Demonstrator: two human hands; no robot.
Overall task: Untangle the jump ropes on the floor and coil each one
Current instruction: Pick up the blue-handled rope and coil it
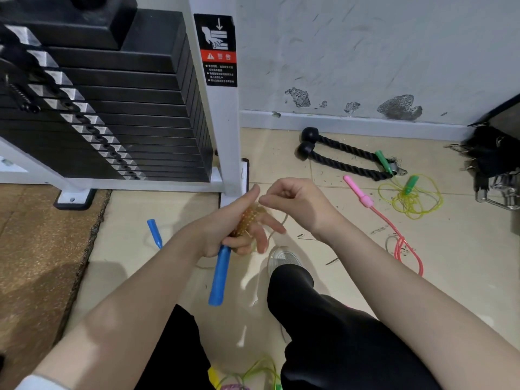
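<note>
The left hand (239,226) is gripping a blue handle (220,277), its long axis pointing down toward the person, above the floor (157,209). The right hand (292,204) is pinching the clear cord (277,226) just beside it, fingers curled.

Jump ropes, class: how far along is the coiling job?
Done: none plainly; a yellow-green rope lies bunched. In hand: left hand grips the blue-handled rope; right hand pinches its cord. Left: the pink rope, still loose.
</note>
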